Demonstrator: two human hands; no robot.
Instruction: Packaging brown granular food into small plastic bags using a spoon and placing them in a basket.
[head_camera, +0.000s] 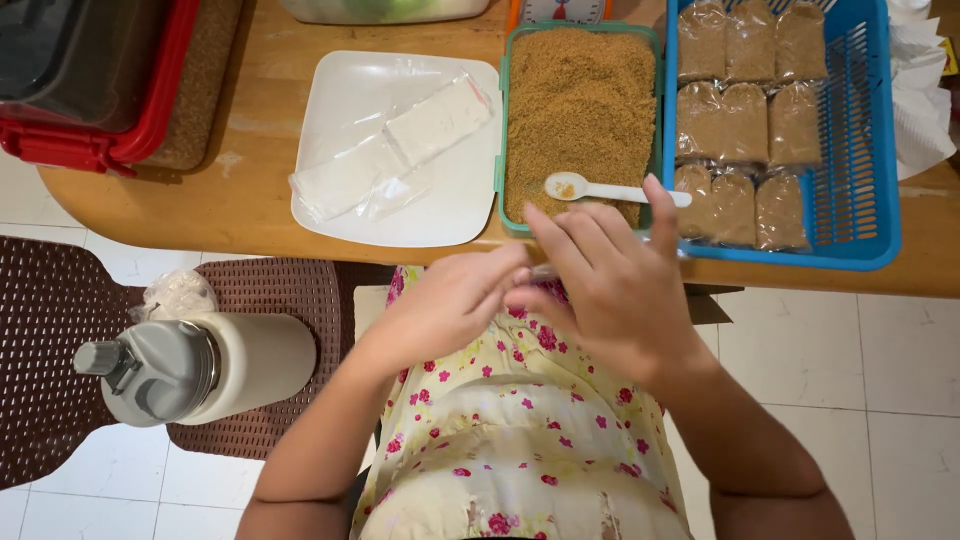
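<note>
Both hands meet at frame centre, just below the worktop (250, 200) edge: left hand (450, 300) and right hand (610, 290) pinch a small clear bag (545, 270), mostly hidden. Brown sugar tub (580, 100) with white spoon (600, 188) sits directly above, filled packets in blue basket (860, 150) at right, within reach.

Just beyond the hands (540, 295) a spoon (600, 189) lies in the tub (578, 110); plate (400, 150) left, basket (860, 150) right.
</note>
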